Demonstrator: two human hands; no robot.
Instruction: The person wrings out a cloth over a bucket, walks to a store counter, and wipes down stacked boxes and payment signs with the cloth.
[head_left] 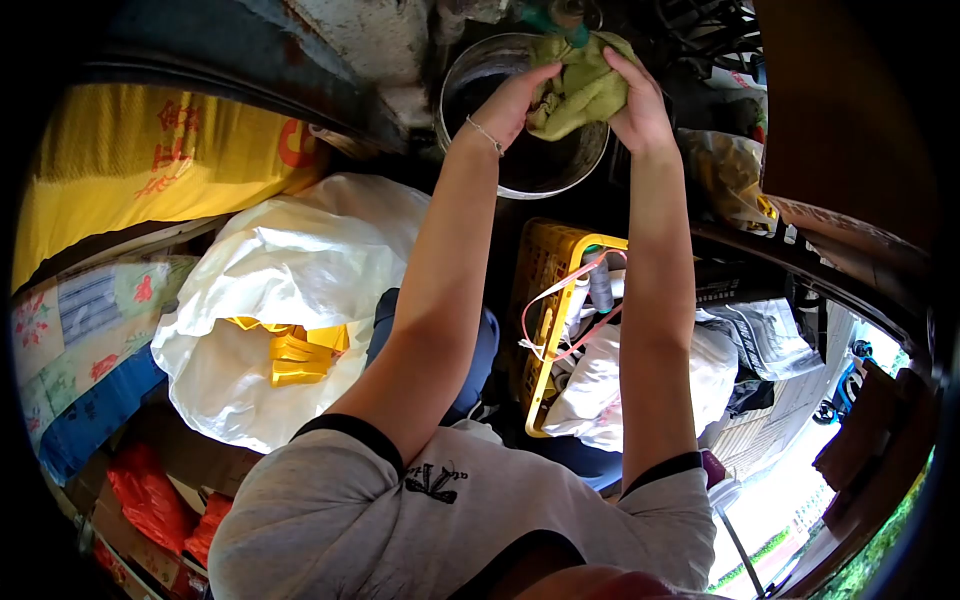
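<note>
A yellow-green cloth (585,95) is bunched up over a round metal basin (464,165). My left hand (508,105), with a thin bracelet at its wrist, grips the cloth from the left side, thumb on top. On the right side my right hand (640,105) holds the same cloth, its thumb also pressed against it. Most of the fingers are hidden behind the cloth or curled out of sight. Just above the cloth is a greenish fitting (568,22) that looks like a tap. The inside of the basin is dark.
A white sack (300,240) with shiny gold pieces (302,358) stands at left, below a yellow printed bag (130,170). Under my right forearm sits a yellow plastic basket (540,330) with a thread spool (600,285) and white cloth. Brown boards (850,130) border the right.
</note>
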